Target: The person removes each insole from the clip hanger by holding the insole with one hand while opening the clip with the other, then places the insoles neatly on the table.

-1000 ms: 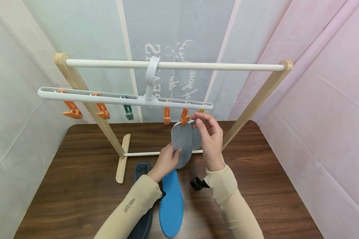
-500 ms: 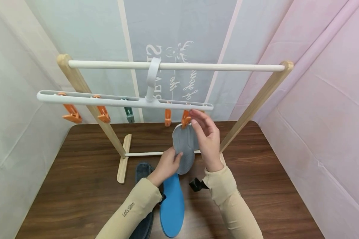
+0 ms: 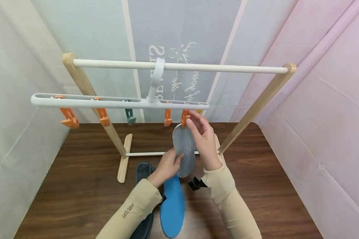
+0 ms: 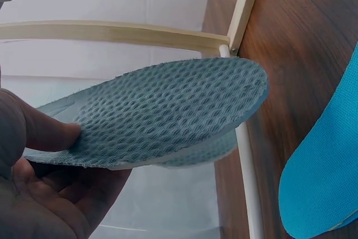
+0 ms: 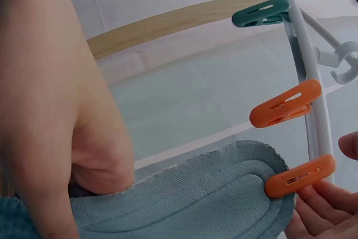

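Its thumb and fingers parted, the right hand (image 3: 205, 144) is closer to the orange clip (image 5: 301, 176) than before, while the left hand (image 3: 166, 164) still pinches the gray insole (image 3: 183, 141), now lower.

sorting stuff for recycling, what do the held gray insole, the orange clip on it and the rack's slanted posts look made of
Gray insole: probably matte fabric over foam; mesh dimples, fuzzy edge, pale layer beneath. Orange clip: likely plastic; smooth, evenly colored. Slanted posts: apparently bare wood; pale, matte, faint grain.
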Demonstrator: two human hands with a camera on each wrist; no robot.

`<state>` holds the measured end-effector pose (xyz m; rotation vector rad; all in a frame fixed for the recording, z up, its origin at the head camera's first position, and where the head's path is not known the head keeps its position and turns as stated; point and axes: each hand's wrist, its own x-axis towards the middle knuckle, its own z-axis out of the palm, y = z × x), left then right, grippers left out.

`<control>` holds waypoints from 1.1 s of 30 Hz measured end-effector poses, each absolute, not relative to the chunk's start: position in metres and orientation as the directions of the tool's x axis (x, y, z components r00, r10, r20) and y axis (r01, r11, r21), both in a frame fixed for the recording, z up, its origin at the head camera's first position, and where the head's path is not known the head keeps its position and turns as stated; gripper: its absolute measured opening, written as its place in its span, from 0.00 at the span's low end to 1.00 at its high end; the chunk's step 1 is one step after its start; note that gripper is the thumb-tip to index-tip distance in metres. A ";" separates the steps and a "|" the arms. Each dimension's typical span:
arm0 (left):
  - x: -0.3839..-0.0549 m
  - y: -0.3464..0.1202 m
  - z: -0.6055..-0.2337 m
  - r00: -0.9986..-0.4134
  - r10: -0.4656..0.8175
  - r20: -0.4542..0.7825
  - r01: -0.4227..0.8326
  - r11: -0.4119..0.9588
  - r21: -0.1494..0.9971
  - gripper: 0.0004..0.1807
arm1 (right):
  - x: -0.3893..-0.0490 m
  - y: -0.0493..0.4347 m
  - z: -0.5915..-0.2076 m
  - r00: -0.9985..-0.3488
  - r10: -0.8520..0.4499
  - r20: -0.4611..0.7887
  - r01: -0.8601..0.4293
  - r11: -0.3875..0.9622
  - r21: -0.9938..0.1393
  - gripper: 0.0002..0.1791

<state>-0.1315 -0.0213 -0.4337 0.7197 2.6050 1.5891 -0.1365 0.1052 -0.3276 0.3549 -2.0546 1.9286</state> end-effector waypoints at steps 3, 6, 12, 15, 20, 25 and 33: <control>-0.130 -0.022 -0.434 -0.891 0.393 0.230 0.383 0.374 0.845 0.18 | -0.139 0.104 -0.328 -0.934 0.015 0.357 -0.354 0.079 -0.932 0.21; -0.128 -0.022 -0.434 -0.885 0.404 0.233 0.390 0.368 0.844 0.17 | -0.142 0.104 -0.328 -0.932 -0.023 0.363 -0.363 0.055 -0.930 0.20; -0.127 -0.022 -0.435 -0.878 0.415 0.239 0.401 0.363 0.841 0.18 | -0.148 0.105 -0.330 -0.927 -0.092 0.364 -0.362 -0.036 -0.932 0.20; -0.125 -0.023 -0.435 -0.877 0.421 0.233 0.396 0.358 0.845 0.19 | -0.149 0.106 -0.330 -0.930 -0.126 0.345 -0.340 -0.067 -0.938 0.22; -0.123 -0.026 -0.433 -0.875 0.429 0.225 0.393 0.357 0.847 0.19 | -0.154 0.111 -0.332 -0.931 -0.202 0.304 -0.286 -0.117 -0.951 0.23; -0.122 -0.028 -0.431 -0.875 0.453 0.171 0.358 0.368 0.858 0.11 | -0.157 0.116 -0.332 -0.931 -0.269 0.246 -0.211 -0.153 -0.965 0.25; -0.120 -0.029 -0.430 -0.873 0.460 0.165 0.354 0.363 0.862 0.13 | -0.156 0.115 -0.331 -0.947 -0.198 0.254 -0.211 -0.217 -0.953 0.24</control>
